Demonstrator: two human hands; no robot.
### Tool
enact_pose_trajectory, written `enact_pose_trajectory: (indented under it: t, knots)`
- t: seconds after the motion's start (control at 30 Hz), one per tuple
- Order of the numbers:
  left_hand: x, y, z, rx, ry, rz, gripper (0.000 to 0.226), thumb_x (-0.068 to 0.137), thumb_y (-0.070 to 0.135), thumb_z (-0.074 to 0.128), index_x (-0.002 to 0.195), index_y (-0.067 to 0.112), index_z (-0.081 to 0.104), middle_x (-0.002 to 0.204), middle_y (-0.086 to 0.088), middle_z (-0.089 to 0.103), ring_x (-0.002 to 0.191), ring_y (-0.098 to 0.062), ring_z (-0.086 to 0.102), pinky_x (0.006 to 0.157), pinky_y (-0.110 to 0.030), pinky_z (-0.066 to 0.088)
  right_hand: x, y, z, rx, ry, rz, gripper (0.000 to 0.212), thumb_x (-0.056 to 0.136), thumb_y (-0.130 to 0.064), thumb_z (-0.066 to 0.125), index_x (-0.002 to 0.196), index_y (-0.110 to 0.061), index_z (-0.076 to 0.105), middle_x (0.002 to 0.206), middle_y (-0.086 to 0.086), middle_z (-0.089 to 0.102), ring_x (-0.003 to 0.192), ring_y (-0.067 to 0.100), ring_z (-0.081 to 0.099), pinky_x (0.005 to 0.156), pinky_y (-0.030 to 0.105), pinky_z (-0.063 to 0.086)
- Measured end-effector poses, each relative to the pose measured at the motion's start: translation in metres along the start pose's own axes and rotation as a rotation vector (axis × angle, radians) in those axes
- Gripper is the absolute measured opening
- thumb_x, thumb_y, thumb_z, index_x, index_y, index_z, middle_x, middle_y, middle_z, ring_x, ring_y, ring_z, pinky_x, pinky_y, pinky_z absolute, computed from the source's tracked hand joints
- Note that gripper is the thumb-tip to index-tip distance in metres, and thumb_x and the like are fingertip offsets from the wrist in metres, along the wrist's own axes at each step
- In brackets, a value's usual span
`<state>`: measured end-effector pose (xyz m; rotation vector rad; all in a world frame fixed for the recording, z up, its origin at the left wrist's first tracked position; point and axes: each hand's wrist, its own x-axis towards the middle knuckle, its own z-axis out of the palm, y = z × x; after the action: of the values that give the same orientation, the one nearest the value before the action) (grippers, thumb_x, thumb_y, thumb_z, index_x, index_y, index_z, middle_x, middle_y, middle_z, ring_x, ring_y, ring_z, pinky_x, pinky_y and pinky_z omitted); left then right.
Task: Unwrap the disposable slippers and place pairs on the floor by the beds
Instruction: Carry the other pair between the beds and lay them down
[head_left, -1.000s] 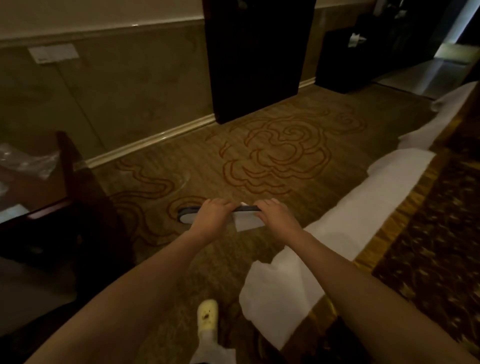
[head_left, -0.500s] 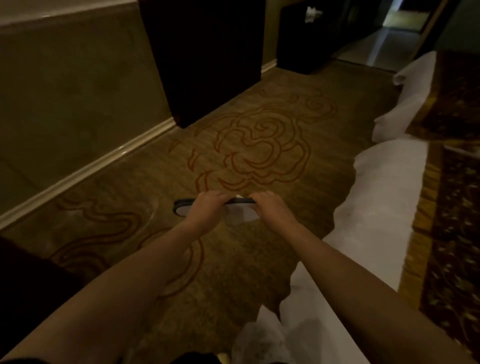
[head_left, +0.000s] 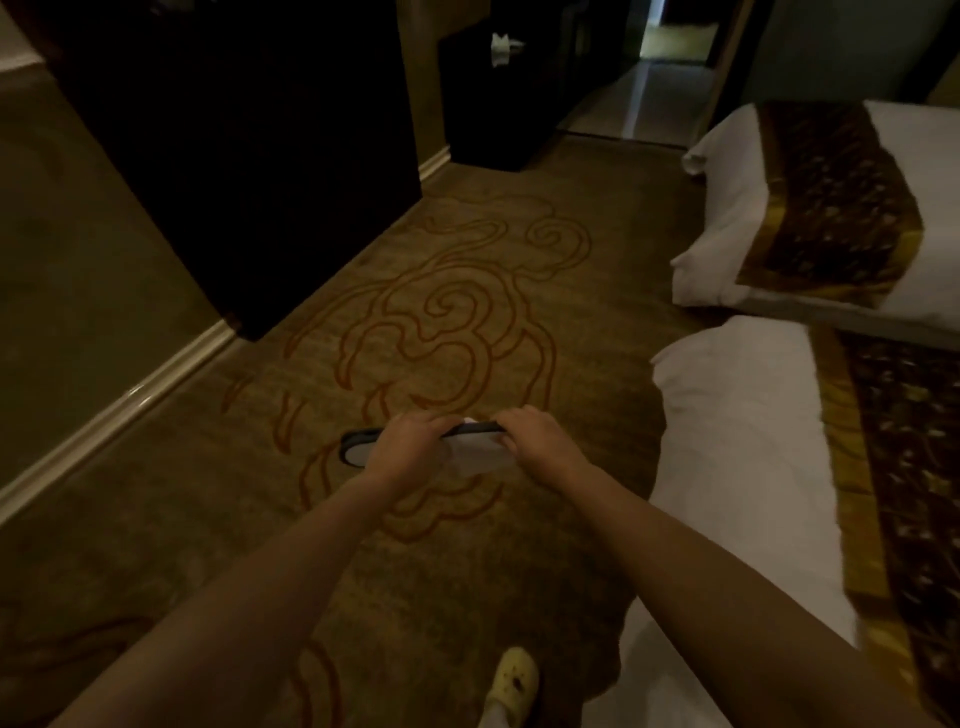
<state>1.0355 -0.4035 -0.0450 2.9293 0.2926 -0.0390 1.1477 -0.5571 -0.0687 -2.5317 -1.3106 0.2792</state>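
Note:
I hold a pair of disposable slippers (head_left: 358, 451) flat together in front of me, above the patterned carpet; they show a dark sole edge and white fabric. My left hand (head_left: 410, 444) grips the left part and my right hand (head_left: 540, 441) grips the right end. White fabric of the slippers hangs between my hands. I cannot tell whether any wrapper is still on them. The near bed (head_left: 737, 467) with white sheets lies just right of my hands, and a second bed (head_left: 727, 208) stands beyond it.
A dark cabinet (head_left: 249, 156) stands against the left wall, another dark unit (head_left: 498, 104) with a white tissue sits further back. Patterned carpet (head_left: 457, 322) stretches ahead to a tiled hallway (head_left: 654, 98). My foot in a pale clog (head_left: 514, 680) shows at the bottom.
My view has swung to the right and forward: the desk at the left has dropped out of sight and the second bed has come into view. Both hands keep their grip on the slippers.

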Motion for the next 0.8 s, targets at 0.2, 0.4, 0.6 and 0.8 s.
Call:
enact_pose_trajectory:
  t: [0.2,0.4,0.6,0.8]
  knots:
    - [0.138,0.012,-0.015,-0.014,-0.005,0.073,0.047,0.090,0.018,0.050,0.137,0.022,0.047,0.124,-0.005,0.063,0.112,-0.024,0.057,0.094,-0.035,0.043,0.077,0.086,-0.052,0.009,0.035,0.079,0.026,0.091,-0.019,0.047,0.114,-0.011,0.057,0.116,0.011,0.061,0.109,0.029,0.052,0.091,0.041,0.041]
    - [0.272,0.035,-0.015,0.019,-0.030,0.197,0.046,0.090,0.019,0.054,0.136,0.021,0.049,0.121,-0.005,0.063,0.109,-0.024,0.057,0.091,-0.033,0.042,0.138,0.177,-0.081,0.081,0.081,0.242,0.022,0.092,-0.020,0.047,0.107,-0.011,0.060,0.110,0.012,0.062,0.104,0.029,0.054,0.086,0.040,0.043]
    - [0.429,0.055,-0.015,-0.033,-0.016,0.315,0.045,0.089,0.017,0.053,0.134,0.022,0.052,0.123,-0.004,0.064,0.112,-0.023,0.058,0.094,-0.033,0.043,0.223,0.280,-0.119,0.022,0.132,0.376,0.024,0.093,-0.022,0.046,0.110,-0.013,0.059,0.111,0.012,0.063,0.103,0.030,0.055,0.084,0.039,0.044]
    - [0.580,0.090,-0.038,-0.032,-0.029,0.505,0.043,0.087,0.020,0.056,0.129,0.025,0.056,0.123,-0.003,0.066,0.113,-0.023,0.059,0.095,-0.034,0.043,0.288,0.379,-0.166,0.021,0.254,0.516,0.021,0.092,-0.021,0.046,0.106,-0.015,0.060,0.106,0.010,0.064,0.099,0.029,0.056,0.079,0.036,0.043]
